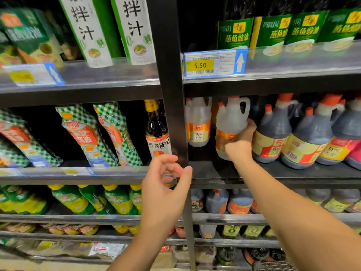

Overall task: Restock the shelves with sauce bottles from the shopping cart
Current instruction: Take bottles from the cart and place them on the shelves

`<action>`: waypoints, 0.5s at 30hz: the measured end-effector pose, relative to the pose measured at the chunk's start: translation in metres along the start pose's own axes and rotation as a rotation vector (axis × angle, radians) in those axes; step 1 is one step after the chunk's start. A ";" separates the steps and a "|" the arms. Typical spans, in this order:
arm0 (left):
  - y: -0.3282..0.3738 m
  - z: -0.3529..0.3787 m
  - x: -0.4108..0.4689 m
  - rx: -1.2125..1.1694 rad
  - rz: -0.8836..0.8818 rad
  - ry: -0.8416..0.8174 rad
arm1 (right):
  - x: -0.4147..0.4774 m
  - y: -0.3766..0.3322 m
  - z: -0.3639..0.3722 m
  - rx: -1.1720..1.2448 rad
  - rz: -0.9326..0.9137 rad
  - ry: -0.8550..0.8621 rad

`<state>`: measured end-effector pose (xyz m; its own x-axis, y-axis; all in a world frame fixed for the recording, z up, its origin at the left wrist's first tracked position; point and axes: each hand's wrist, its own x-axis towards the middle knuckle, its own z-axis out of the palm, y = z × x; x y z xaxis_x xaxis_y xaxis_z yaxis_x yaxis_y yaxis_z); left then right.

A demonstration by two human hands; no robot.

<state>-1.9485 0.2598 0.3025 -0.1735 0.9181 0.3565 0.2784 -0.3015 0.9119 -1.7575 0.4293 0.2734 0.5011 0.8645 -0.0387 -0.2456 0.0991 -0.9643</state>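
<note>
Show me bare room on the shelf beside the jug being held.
Bare board lies in front of the back white jug, between the black post and the held jug gripped by the right hand. Rightward, dark jugs stand packed.

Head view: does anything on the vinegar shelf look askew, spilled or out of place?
No spill or damage shows. Only the clear jug, in the grip of the right hand, leans a little. It is not yet squared up beside the second clear jug.

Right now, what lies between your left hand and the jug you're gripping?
Head view: the left hand is in front of the black upright; beyond it, only bare shelf board reaches the clear jug the right hand grips.
</note>
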 end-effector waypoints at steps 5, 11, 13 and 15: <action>-0.008 -0.001 0.009 0.030 0.003 0.049 | 0.010 0.005 0.000 -0.046 0.042 -0.006; -0.011 0.008 0.025 -0.006 -0.019 -0.142 | 0.029 0.014 -0.005 -0.819 -0.100 -0.027; -0.011 0.010 0.026 -0.016 -0.014 -0.175 | 0.036 0.015 -0.001 -0.881 -0.060 -0.017; -0.013 0.010 0.026 -0.015 0.004 -0.179 | 0.039 0.018 0.001 -0.910 0.021 -0.017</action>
<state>-1.9466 0.2897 0.2981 -0.0010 0.9477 0.3193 0.2648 -0.3076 0.9139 -1.7431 0.4652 0.2545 0.4896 0.8697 -0.0619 0.4988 -0.3376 -0.7983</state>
